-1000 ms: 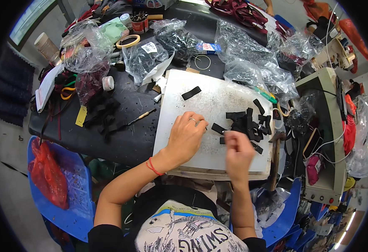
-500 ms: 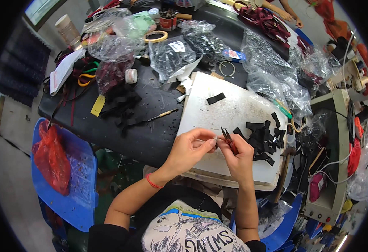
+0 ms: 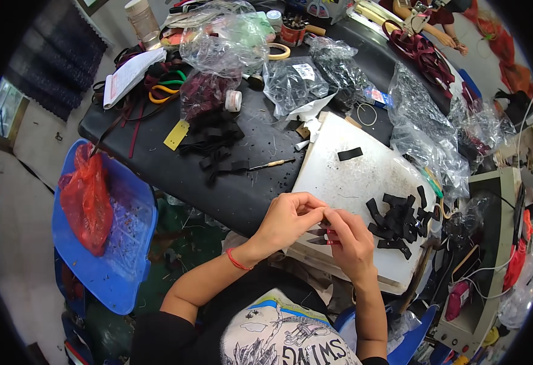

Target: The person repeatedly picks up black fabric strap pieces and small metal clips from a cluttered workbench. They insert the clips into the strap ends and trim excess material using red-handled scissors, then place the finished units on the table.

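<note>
My left hand (image 3: 286, 224), a red cord around its wrist, is closed in a pinch above the near side of a white board (image 3: 321, 176). What its fingertips hold is too small to make out. My right hand (image 3: 353, 246) meets it, thumb and forefinger tips against the left ones. Tucked in the right hand is a small pair of red-handled scissors (image 3: 321, 239), dark blades pointing left. Several short black fabric strips (image 3: 397, 219) lie in a heap right of my hands. A single black strip (image 3: 350, 154) lies apart, farther up the board.
On the dark table left of the board are a thin wooden-handled tool (image 3: 272, 164), black strips (image 3: 218, 137) and a yellow tag (image 3: 176, 134). Clear plastic bags (image 3: 297, 85) spread across the back. A blue chair (image 3: 134, 243) holding a red bag (image 3: 87, 207) stands left.
The scissors have turned in my right hand: their blades pointed away from me and now point left. My fingertips have come together. The whole view has shifted, so things sit farther right.
</note>
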`<state>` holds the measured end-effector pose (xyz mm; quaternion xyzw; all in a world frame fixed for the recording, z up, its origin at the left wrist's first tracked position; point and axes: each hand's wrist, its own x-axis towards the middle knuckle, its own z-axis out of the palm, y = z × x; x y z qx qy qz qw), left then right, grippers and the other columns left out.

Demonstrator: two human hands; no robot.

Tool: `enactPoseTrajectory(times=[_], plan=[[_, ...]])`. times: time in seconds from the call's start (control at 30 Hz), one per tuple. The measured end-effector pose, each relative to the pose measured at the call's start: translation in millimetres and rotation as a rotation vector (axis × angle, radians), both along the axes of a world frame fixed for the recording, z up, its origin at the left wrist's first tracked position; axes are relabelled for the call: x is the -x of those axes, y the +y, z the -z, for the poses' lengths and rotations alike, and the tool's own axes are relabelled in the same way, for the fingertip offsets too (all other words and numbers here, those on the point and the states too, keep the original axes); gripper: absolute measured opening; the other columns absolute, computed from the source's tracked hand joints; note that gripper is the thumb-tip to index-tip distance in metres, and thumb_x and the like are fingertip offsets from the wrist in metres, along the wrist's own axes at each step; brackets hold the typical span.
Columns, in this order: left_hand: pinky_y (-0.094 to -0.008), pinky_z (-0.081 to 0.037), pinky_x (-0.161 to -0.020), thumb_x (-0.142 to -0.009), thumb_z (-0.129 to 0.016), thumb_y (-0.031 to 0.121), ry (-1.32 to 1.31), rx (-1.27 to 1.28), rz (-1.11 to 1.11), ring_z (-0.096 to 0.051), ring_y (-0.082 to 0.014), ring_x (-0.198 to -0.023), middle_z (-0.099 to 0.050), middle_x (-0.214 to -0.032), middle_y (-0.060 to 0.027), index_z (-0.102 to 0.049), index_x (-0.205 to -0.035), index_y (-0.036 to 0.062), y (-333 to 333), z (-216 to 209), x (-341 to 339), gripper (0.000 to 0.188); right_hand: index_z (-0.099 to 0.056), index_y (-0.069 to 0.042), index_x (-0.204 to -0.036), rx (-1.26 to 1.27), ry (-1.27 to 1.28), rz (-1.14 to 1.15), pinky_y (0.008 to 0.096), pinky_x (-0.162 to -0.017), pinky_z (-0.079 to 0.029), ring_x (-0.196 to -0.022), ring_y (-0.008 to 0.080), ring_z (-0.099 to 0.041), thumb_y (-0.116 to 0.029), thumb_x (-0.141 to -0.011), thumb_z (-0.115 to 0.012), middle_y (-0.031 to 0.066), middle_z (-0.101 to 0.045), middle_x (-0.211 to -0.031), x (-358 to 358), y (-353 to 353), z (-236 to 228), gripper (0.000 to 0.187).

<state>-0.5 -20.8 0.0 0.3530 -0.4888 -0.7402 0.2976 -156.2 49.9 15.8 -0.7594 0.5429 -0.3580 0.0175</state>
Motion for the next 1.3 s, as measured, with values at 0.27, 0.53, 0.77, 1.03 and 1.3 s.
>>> enactPoseTrajectory(times=[0.27, 0.53, 0.77, 1.03, 1.3], plan=[[-0.04, -0.043, -0.08, -0.078, -0.071, 0.021, -0.665, 1.184, -0.663, -0.057, -0.0295, -0.088, -0.061, -0.086, -0.01, -0.063, -0.085, 0.0049, -75.8, -1.0, -68.1, 0.019, -0.061, -0.002, -0.104, -0.16, -0.251, 0.286, 0.0228, -0.06, -0.048, -0.069, 0.013, -0.061, 0.002, -0.085, -0.064, 0.0093, -0.068, -0.087, -5.5, 13.5, 15.9, 0.02], [-0.0438, -0.034, -0.09, -0.074, -0.071, 0.041, -1.117, 1.062, -0.645, -0.049, -0.0285, -0.107, -0.054, -0.109, -0.0084, -0.066, -0.103, 0.0159, -118.8, 61.2, -70.3, 0.038, -0.058, -0.001, -0.104, -0.24, -0.393, 0.174, 0.0302, -0.074, -0.051, -0.087, 0.0264, -0.065, 0.012, -0.075, -0.058, 0.0166, -0.065, -0.103, -9.0, 22.9, 34.5, 0.032], [-0.0406, -0.033, -0.095, -0.078, -0.07, 0.037, -0.784, 1.027, -0.468, -0.049, -0.0264, -0.112, -0.058, -0.112, -0.007, -0.066, -0.106, 0.0098, -93.5, 48.8, -14.7, 0.039, -0.061, -0.002, -0.101, -0.158, -0.358, 0.218, 0.0281, -0.065, -0.048, -0.073, 0.0206, -0.059, 0.013, -0.073, -0.061, 0.0134, -0.062, -0.094, -8.2, 20.7, 36.1, 0.032], [-0.0429, -0.046, -0.072, -0.082, -0.066, 0.025, -1.135, 0.886, -0.755, -0.059, -0.0314, -0.082, -0.061, -0.087, -0.0134, -0.058, -0.092, 0.0041, -136.5, 47.3, -82.9, 0.025, -0.064, -0.003, -0.101, -0.159, -0.362, 0.248, 0.0256, -0.058, -0.046, -0.065, 0.0164, -0.055, 0.009, -0.076, -0.065, 0.0104, -0.06, -0.087, -11.1, 16.3, 32.9, 0.028], [-0.0254, -0.049, -0.064, -0.085, -0.062, 0.006, -0.452, 0.493, -0.607, -0.061, -0.0137, -0.068, -0.063, -0.087, -0.0092, -0.063, -0.102, -0.0006, -98.9, 44.7, -88.5, 0.019, -0.064, -0.002, -0.095, -0.253, -0.417, 0.435, 0.0235, -0.054, -0.043, -0.059, 0.0119, -0.052, 0.007, -0.077, -0.065, 0.0081, -0.061, -0.078, -8.1, 26.1, 27.5, 0.02]])
